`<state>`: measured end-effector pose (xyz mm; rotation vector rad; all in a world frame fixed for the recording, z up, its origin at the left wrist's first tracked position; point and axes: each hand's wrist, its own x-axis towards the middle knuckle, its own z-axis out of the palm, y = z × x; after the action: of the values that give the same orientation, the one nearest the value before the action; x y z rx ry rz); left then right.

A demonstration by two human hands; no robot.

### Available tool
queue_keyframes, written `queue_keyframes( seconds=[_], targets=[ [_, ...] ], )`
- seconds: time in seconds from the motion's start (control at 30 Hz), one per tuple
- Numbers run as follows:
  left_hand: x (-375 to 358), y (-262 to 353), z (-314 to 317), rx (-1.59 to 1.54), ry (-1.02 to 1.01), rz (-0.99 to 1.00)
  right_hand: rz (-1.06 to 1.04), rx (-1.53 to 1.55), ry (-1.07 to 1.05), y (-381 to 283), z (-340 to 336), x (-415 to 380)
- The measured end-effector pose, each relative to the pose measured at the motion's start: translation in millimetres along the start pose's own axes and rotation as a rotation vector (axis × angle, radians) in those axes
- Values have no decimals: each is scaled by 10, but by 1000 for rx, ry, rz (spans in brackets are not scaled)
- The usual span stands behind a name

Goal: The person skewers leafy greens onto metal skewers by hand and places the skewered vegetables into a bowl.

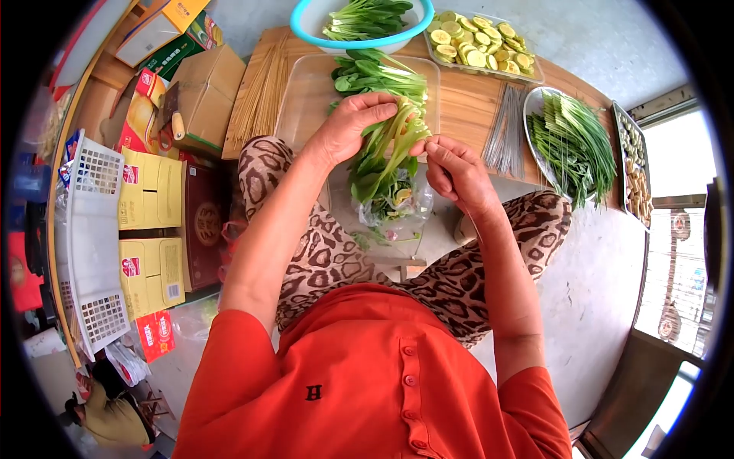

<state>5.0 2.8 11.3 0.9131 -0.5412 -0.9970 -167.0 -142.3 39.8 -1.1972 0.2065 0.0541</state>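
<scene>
Leafy greens (388, 157) with pale stalks hang from my left hand (353, 128), whose thumb and fingers are closed around the stalk end. My right hand (460, 174) is closed in a pinch, its fingertips against the right side of those stalks. Whatever lies between these fingertips is too small to make out. Just beyond, more leafy greens (378, 76) rest on a clear plastic tray (302, 96). Under the held leaves, between my knees, a clear plastic bag (397, 205) contains green scraps.
Bamboo skewers (258, 96) lie left of the tray, metal skewers (505, 134) right. Behind are a blue-rimmed basin (298, 27) of greens and sliced zucchini (478, 42). Chives (573, 145) fill a plate at right, beside a long tray (628, 115). Cardboard boxes (206, 96) stand left.
</scene>
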Motion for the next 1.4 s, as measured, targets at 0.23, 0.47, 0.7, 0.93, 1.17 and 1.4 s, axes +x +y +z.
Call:
queue_keyframes(
  seconds=[0.23, 0.47, 0.7, 0.93, 1.17, 1.4],
  targets=[
    [94, -126, 212, 128, -24, -31, 3, 3, 56, -2, -130, -167],
    [415, -233, -278, 370, 153, 30, -126, 48, 205, -80, -446, -409],
    [622, -687, -609, 1391, 242, 227, -167, 84, 301, -84, -658, -575],
    [753, -871, -282, 1939, 23, 423, -146, 66, 305, -70, -681, -515],
    [808, -970, -231, 1781, 170, 427, -132, 70, 294, -20, -713, -490],
    [779, -467, -175, 595, 194, 343, -66, 6, 280, -16, -542, -484]
  ],
)
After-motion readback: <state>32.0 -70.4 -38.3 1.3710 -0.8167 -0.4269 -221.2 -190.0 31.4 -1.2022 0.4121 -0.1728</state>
